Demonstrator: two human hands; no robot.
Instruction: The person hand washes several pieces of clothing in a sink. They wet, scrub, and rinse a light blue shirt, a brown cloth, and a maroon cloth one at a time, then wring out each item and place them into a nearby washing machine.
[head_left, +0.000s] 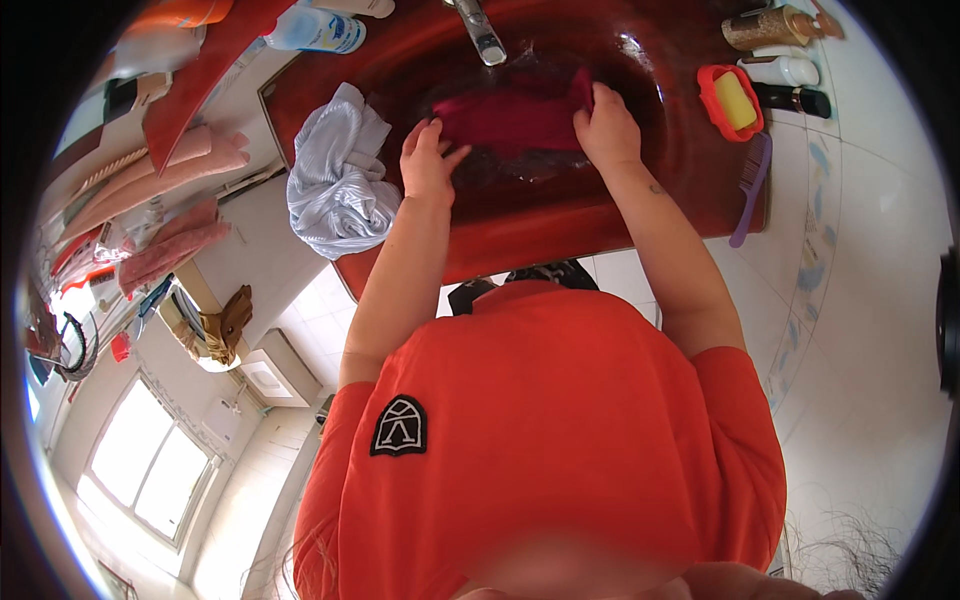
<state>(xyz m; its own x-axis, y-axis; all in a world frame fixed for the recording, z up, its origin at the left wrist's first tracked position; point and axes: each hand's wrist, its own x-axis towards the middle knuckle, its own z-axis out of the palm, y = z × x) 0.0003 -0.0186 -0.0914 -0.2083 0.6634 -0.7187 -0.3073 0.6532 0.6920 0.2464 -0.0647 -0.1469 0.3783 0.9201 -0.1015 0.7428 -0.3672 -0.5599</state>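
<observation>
A dark magenta cloth (515,115) is spread in the water of the red sink basin (640,190), below the faucet (480,35). My right hand (610,130) pinches the cloth at its right end, where a corner stands up. At the left end, my left hand (428,165) has its fingers apart, with the fingertips close to or touching the cloth's edge. Part of the cloth's lower side is hard to make out in the dark water.
A bunched light grey-blue garment (340,180) lies on the left rim of the sink. To the right are a red soap dish (708,92) with yellow soap (735,100), a purple comb (752,190) and several bottles (770,28). A white-and-blue bottle (315,30) stands at the far left.
</observation>
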